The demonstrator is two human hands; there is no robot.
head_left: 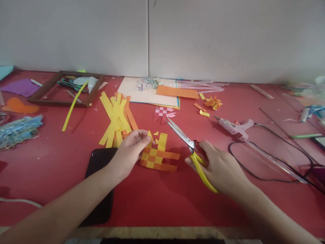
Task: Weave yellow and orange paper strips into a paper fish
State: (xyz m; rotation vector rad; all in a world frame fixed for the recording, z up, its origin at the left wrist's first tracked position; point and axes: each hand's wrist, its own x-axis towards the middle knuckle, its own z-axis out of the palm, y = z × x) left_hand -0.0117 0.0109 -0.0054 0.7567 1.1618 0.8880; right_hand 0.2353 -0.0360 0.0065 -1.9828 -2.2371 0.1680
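Note:
My left hand (134,145) pinches a woven paper fish (152,158) of orange and yellow strips by its upper left part. Two orange strip ends stick out to the right of the weave and yellow ends point up. In my right hand (215,166) is a pair of scissors (189,142) with yellow handles, its blades nearly together and pointing up and left, apart from the paper. Small yellow scraps (156,136) lie by the weave's top edge. Just beyond sits a finished-looking pink and white woven paper fish (162,112).
Yellow and orange paper strips (115,118) are heaped left of centre, near a black phone (101,189). A pink glue gun (236,128) with a black cord lies right. Behind are paper sheets (132,91), orange curls (213,103) and a brown frame (45,101) holding pens and a glue bottle.

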